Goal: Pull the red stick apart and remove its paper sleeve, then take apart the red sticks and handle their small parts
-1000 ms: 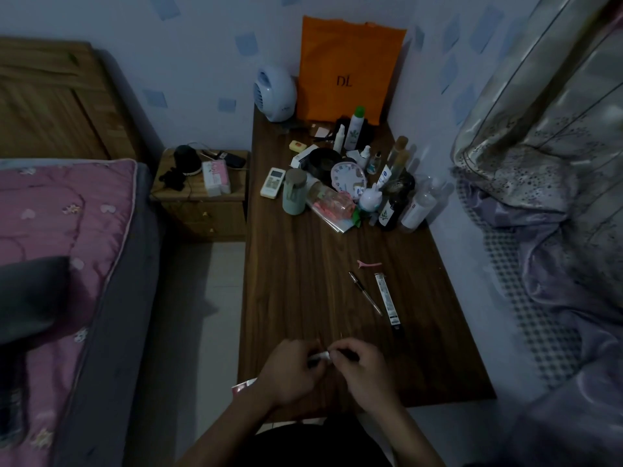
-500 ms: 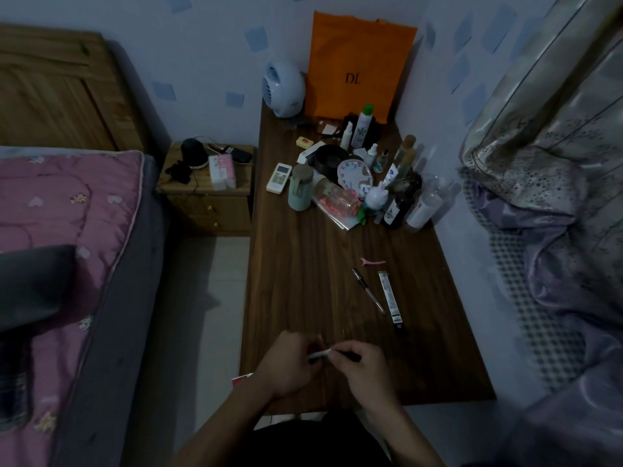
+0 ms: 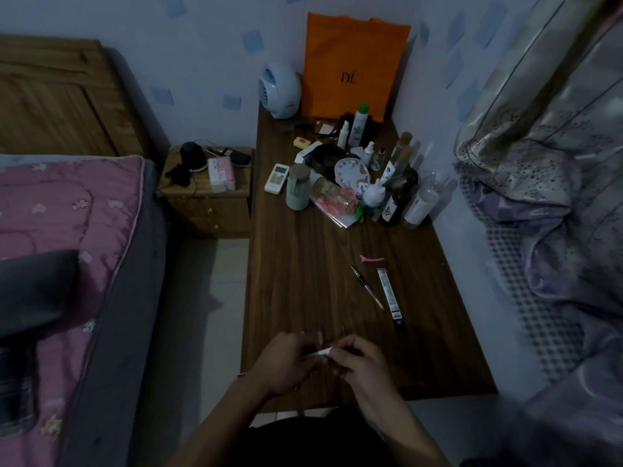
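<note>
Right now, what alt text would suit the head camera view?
Both hands, left hand and right hand, pinch a small white stick-like item above a dark wooden table. A pen, a pink clip and cluttered bottles lie beyond.

1. A dark wooden table [image 3: 303, 281] is carrying a pen [image 3: 367, 287], a pink hair clip [image 3: 372, 259] and a narrow packet [image 3: 388, 295].
2. Bottles [image 3: 397, 200] and an orange bag [image 3: 354, 65] are crowding its far end.
</note>
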`<state>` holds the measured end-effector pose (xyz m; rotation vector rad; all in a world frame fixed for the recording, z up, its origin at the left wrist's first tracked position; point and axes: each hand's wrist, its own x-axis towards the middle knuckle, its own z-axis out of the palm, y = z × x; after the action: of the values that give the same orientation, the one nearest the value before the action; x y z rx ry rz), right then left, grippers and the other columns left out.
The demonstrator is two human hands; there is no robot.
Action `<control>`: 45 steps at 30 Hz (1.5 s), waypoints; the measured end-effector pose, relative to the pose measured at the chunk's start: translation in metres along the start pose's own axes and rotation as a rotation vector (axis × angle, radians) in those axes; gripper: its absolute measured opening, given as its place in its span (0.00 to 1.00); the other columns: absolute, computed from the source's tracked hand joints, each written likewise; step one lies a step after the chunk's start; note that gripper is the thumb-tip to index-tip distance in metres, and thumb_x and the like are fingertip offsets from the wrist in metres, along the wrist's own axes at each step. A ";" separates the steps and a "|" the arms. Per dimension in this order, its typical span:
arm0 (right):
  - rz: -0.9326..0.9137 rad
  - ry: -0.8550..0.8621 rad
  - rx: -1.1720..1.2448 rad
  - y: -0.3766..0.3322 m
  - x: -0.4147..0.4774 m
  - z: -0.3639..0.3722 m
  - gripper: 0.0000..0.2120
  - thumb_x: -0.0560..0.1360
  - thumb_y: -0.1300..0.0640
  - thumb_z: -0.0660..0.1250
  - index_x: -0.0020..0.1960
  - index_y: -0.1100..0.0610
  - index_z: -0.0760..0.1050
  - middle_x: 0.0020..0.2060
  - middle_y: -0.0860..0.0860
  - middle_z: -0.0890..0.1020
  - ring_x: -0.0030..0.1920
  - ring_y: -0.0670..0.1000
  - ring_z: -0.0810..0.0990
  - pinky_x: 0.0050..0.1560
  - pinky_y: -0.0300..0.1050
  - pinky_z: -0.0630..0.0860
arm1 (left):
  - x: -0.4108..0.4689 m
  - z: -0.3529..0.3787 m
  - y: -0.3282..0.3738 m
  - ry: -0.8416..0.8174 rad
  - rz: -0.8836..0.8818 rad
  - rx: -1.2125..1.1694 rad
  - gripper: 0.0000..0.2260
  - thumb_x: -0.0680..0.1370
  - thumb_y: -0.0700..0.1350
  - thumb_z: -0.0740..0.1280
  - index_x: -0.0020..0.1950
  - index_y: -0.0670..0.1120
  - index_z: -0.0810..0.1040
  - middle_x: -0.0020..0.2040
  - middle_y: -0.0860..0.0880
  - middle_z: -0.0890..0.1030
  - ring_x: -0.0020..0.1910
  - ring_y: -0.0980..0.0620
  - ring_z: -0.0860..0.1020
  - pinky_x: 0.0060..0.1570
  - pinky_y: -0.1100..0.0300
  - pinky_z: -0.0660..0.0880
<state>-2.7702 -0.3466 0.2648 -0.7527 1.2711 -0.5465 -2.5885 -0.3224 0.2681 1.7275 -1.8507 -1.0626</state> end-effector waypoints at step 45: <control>0.051 0.260 -0.211 -0.029 0.069 -0.160 0.04 0.79 0.47 0.65 0.52 0.44 0.77 0.48 0.49 0.80 0.49 0.50 0.79 0.44 0.45 0.74 | 0.103 0.123 0.059 0.239 -0.760 -0.684 0.11 0.79 0.50 0.66 0.49 0.44 0.82 0.46 0.45 0.84 0.45 0.47 0.83 0.48 0.52 0.79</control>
<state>-2.9089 -0.4477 0.2242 -0.8412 1.6027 -0.4845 -2.7340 -0.3927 0.2127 1.9884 -0.5330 -1.4401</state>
